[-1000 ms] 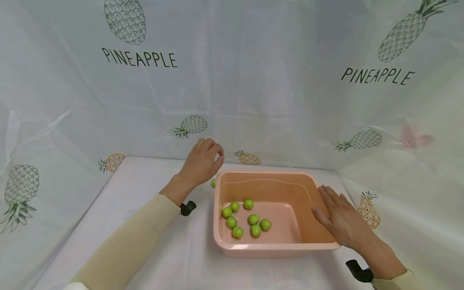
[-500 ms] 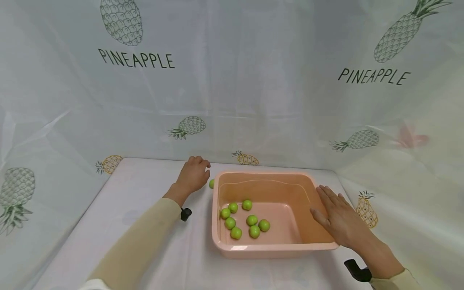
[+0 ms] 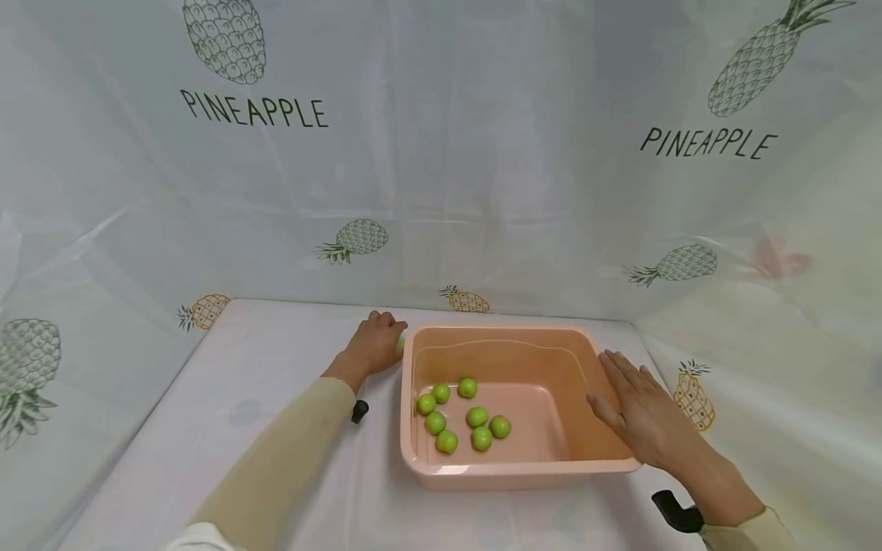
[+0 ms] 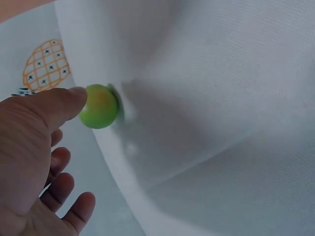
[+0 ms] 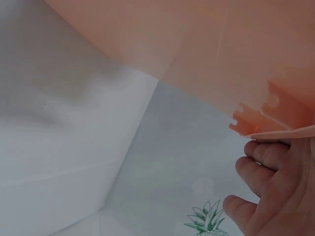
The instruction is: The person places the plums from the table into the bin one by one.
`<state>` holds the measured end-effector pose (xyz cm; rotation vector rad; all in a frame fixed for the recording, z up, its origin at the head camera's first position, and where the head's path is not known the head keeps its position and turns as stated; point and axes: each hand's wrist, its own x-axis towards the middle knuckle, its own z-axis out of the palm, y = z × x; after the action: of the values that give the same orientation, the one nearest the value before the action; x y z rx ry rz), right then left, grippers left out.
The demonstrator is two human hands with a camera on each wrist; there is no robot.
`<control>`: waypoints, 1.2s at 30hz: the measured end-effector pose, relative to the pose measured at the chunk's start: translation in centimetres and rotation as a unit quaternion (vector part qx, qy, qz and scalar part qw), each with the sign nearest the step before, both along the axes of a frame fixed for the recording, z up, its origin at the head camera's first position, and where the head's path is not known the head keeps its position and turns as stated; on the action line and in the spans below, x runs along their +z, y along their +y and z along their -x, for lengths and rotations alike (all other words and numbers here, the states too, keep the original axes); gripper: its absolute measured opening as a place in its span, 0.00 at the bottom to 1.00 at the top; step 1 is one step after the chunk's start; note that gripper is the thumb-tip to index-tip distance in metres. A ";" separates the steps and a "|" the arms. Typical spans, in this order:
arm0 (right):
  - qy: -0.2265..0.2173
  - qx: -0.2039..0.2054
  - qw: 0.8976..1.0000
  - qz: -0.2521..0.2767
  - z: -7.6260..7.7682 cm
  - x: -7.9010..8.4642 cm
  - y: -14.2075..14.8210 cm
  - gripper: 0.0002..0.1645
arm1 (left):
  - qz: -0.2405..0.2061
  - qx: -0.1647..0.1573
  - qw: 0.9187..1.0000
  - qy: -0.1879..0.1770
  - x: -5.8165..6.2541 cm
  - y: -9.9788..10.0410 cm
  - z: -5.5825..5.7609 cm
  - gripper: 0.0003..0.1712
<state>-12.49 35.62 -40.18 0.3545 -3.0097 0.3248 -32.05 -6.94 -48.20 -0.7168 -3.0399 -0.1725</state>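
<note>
A small round green fruit [image 4: 99, 106] lies on the white cloth just outside the left wall of the peach plastic basin [image 3: 496, 468]. My left hand [image 3: 374, 342] is at this fruit; in the left wrist view the thumb tip overlaps its edge, while the other fingers stand apart below it. No closed grip shows there. Several more green fruits [image 3: 446, 441] lie inside the basin, mostly toward its left side. My right hand [image 3: 644, 417] rests on the basin's right rim, fingers extended along the outside and thumb over the inner side.
A white cloth covers the table [image 3: 289, 337]. A pale curtain [image 3: 482, 153] printed with pineapples hangs behind and at both sides. Dark curved pieces sit at both wrists, the right one [image 3: 677, 513] near the table's right edge.
My left hand has come down from above the basin's back left corner to the fruit beside the basin. My right hand stays on the rim. The fruits in the basin have not moved.
</note>
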 end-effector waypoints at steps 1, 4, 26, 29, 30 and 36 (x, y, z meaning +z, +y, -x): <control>-0.001 -0.001 1.000 0.000 0.0 0.0 0.0 0.48 | 0.005 -0.004 1.000 -0.003 -0.1 0.0 0.0 0.30; -0.001 -0.002 1.000 0.000 0.0 0.0 0.1 0.48 | 0.017 -0.008 1.000 -0.004 -0.4 0.2 0.0 0.27; -0.002 -0.004 1.000 -0.002 0.1 0.0 0.0 0.48 | 0.022 -0.003 1.000 0.004 -2.3 0.2 -0.1 0.30; -0.007 -0.006 1.000 0.002 0.0 -0.1 -0.1 0.48 | 0.010 0.006 1.000 0.014 -2.4 0.0 0.0 0.30; -0.009 -0.006 1.000 0.003 0.1 -0.1 -0.1 0.48 | 0.003 0.012 1.000 0.021 -2.3 -0.1 0.1 0.30; -0.010 -0.007 1.000 0.003 0.1 -0.1 -0.1 0.48 | -0.058 0.032 0.996 0.061 -0.8 -1.6 0.4 0.26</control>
<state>-12.62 35.55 -40.24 0.3306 -3.0286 0.3366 -32.45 -8.57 -49.00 -0.5978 -2.9053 -0.2902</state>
